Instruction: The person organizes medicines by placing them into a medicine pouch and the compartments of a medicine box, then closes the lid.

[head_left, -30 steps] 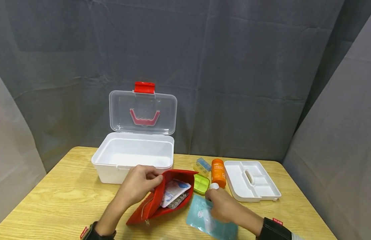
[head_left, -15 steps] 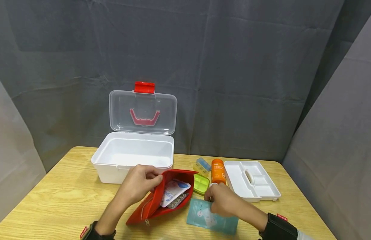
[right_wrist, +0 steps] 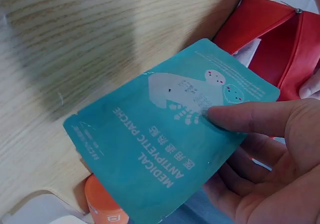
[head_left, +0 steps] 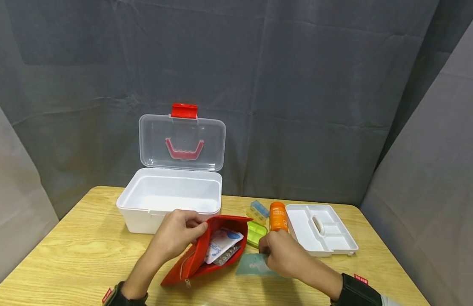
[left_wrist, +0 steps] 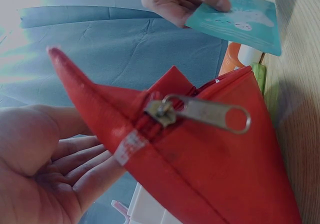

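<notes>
Red pouch [head_left: 200, 257], head view: on the table in front of the white box [head_left: 138, 219], its rim pinched by the left hand [head_left: 179, 233]; a white packet [head_left: 220, 244] and a silver blister strip [head_left: 226, 256] show inside.
Teal packet [head_left: 253, 265], head view: gripped by the right hand [head_left: 284, 255], just beside the pouch's mouth, with a shadow on the table below.
Likely fault, head view: were the left hand's pinch to loosen, the mouth could sag; the contents could also block anything pushed in.
Zip pull [left_wrist: 212, 114], left wrist view: it stands at the near end of the mouth and might snag a passing edge; the teal packet is apart from it, above the table.
Thumb hold, right wrist view: the thumb presses the packet's printed face near one long edge, so a light push on the far side could swivel or bend it.
Packet axis, right wrist view: the long axis runs from lower left to upper right, the illustrated short end pointing towards the pouch, the lettered end away.
</notes>
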`<action>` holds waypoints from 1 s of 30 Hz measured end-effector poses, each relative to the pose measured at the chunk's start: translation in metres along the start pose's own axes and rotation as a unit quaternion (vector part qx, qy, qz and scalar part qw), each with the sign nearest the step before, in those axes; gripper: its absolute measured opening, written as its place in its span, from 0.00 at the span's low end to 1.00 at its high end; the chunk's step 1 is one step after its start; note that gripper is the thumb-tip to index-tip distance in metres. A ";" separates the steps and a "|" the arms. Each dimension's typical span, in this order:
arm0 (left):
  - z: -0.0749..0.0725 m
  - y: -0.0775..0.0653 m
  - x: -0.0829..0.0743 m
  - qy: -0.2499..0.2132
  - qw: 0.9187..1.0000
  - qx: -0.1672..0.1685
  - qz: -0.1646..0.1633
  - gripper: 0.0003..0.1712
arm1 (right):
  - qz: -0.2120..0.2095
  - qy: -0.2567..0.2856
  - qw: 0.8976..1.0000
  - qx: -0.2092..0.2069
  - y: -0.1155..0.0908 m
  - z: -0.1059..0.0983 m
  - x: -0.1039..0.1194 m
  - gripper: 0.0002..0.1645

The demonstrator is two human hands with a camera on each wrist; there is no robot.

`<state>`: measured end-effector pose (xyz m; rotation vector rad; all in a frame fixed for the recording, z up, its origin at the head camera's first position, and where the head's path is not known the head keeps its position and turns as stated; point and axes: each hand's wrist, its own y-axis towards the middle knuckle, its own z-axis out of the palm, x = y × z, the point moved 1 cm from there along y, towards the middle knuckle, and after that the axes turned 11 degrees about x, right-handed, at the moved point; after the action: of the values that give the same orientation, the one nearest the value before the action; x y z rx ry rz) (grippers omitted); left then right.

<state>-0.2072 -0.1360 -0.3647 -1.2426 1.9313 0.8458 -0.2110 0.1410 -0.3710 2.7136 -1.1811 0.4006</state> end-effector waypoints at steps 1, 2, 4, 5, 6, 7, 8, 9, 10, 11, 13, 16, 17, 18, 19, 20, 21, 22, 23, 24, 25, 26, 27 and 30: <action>0.000 0.000 0.000 0.001 1.000 0.000 0.000 0.05 | 0.001 -0.005 1.000 -0.007 0.000 -0.001 0.001 0.19; 0.000 0.000 0.000 0.002 1.000 -0.001 0.000 0.05 | 0.001 -0.010 1.000 -0.016 0.001 -0.002 0.002 0.19; 0.000 0.000 0.000 0.004 1.000 -0.001 0.001 0.05 | 0.005 -0.023 0.999 -0.031 0.001 -0.003 0.004 0.18; 0.000 0.000 0.000 0.006 1.000 -0.002 0.001 0.05 | 0.005 -0.028 0.999 -0.040 0.002 -0.004 0.005 0.18; 0.000 0.000 0.000 0.007 1.000 -0.003 0.001 0.05 | 0.005 -0.035 0.998 -0.049 0.002 -0.004 0.006 0.18; 0.000 0.000 0.000 0.007 1.000 -0.003 0.001 0.05 | 0.005 -0.042 0.997 -0.058 0.003 -0.005 0.006 0.17; 0.000 0.000 0.000 0.008 1.000 -0.003 0.002 0.05 | 0.005 -0.052 0.996 -0.067 0.003 -0.005 0.007 0.17; -0.001 0.000 0.000 0.009 1.000 -0.004 0.002 0.05 | 0.006 -0.064 0.995 -0.076 0.003 -0.006 0.008 0.17; -0.001 0.000 0.000 0.010 1.000 -0.004 0.002 0.05 | 0.005 -0.071 0.994 -0.084 0.003 -0.007 0.009 0.17; -0.001 0.000 0.000 0.011 1.000 -0.004 0.002 0.05 | 0.008 -0.078 0.993 -0.092 0.003 -0.007 0.010 0.17; -0.001 0.000 0.000 0.012 1.000 -0.004 0.002 0.05 | 0.017 -0.089 0.990 -0.107 0.003 -0.009 0.012 0.17; -0.001 0.000 -0.001 0.014 1.000 -0.003 0.002 0.05 | 0.033 -0.080 0.989 -0.121 0.003 -0.011 0.014 0.17; -0.001 0.000 -0.001 0.015 1.000 -0.003 0.003 0.04 | 0.038 -0.075 0.989 -0.125 0.003 -0.012 0.014 0.17; -0.001 0.000 0.000 0.016 1.000 -0.003 0.003 0.04 | 0.040 -0.072 0.988 -0.130 0.003 -0.012 0.015 0.17; -0.001 0.000 0.000 0.018 1.000 -0.004 0.004 0.04 | 0.037 -0.069 0.988 -0.135 0.003 -0.012 0.015 0.16; -0.001 0.000 0.000 0.019 1.000 -0.004 0.005 0.04 | 0.034 -0.067 0.987 -0.141 0.003 -0.013 0.015 0.16; -0.001 0.000 0.000 0.020 1.000 -0.005 0.005 0.04 | 0.029 -0.068 0.986 -0.149 0.003 -0.013 0.016 0.16; -0.001 0.000 0.000 0.022 1.000 -0.006 0.005 0.04 | 0.023 -0.069 0.985 -0.156 0.003 -0.013 0.016 0.16; -0.001 0.000 0.000 0.023 1.000 -0.006 0.006 0.04 | 0.018 -0.069 0.984 -0.164 0.004 -0.014 0.016 0.16; -0.001 0.000 0.000 0.024 1.000 -0.007 0.006 0.04 | 0.012 -0.069 0.983 -0.172 0.004 -0.014 0.016 0.16; -0.001 0.000 0.000 0.025 1.000 -0.007 0.006 0.04 | 0.008 -0.070 0.981 -0.180 0.004 -0.014 0.016 0.16; -0.001 0.000 0.000 0.025 1.000 -0.008 0.006 0.04 | 0.004 -0.071 0.979 -0.189 0.004 -0.014 0.016 0.15; -0.001 0.000 0.000 0.025 1.000 -0.008 0.006 0.04 | 0.000 -0.072 0.978 -0.197 0.004 -0.014 0.017 0.15; -0.001 -0.001 -0.001 0.024 1.000 -0.007 0.004 0.04 | -0.012 -0.069 0.973 -0.220 0.005 -0.014 0.017 0.15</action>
<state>-0.2067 -0.1368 -0.3636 -1.2746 1.9724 0.8434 -0.2059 0.1291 -0.3517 2.3931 -1.1104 -0.0555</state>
